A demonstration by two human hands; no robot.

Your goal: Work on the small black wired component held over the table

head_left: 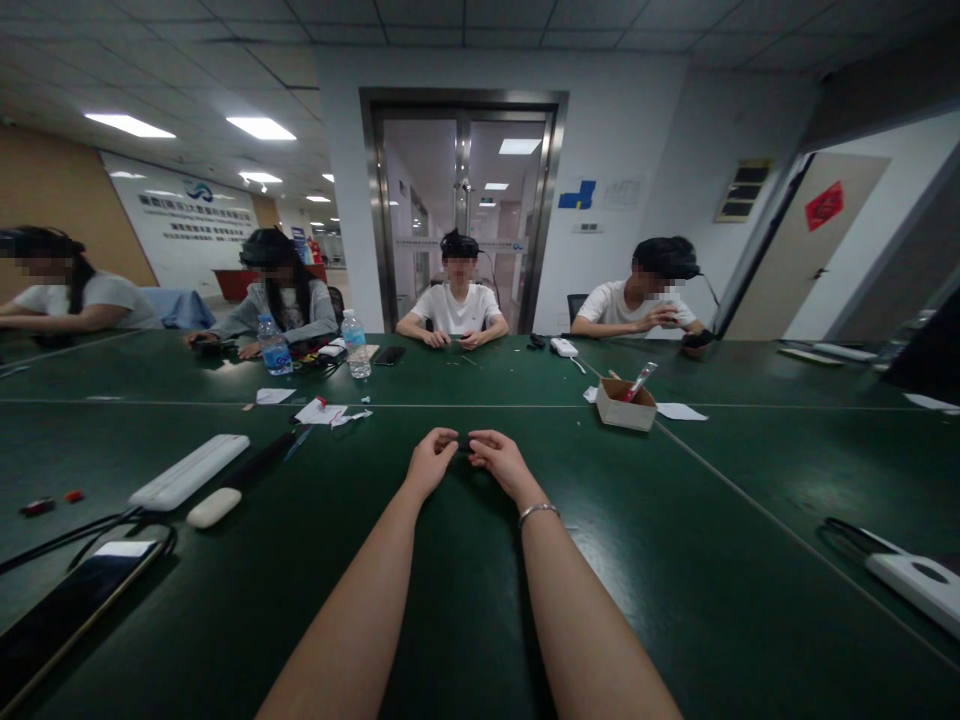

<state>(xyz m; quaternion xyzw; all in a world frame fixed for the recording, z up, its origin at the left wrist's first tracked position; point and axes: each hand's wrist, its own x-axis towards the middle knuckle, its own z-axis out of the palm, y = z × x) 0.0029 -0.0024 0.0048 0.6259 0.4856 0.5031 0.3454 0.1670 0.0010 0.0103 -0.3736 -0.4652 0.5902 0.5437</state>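
Both my arms reach forward over the dark green table [465, 560]. Between my fingertips is a small dark object [464, 444], too small to name. My left hand [433, 460] pinches its left end, and my right hand [501, 460] grips its right end with curled fingers. A metal bangle [538, 512] circles my right wrist. The fingers hide most of the object, which is held just above or on the tabletop; I cannot tell which.
On the left are a phone [82, 590], a white power strip-like block [191, 472] and a white oval case [214, 508]. Water bottles [356, 345] and paper scraps [321, 411] lie beyond. A small box [626, 410] holds tools at right. Several people sit opposite.
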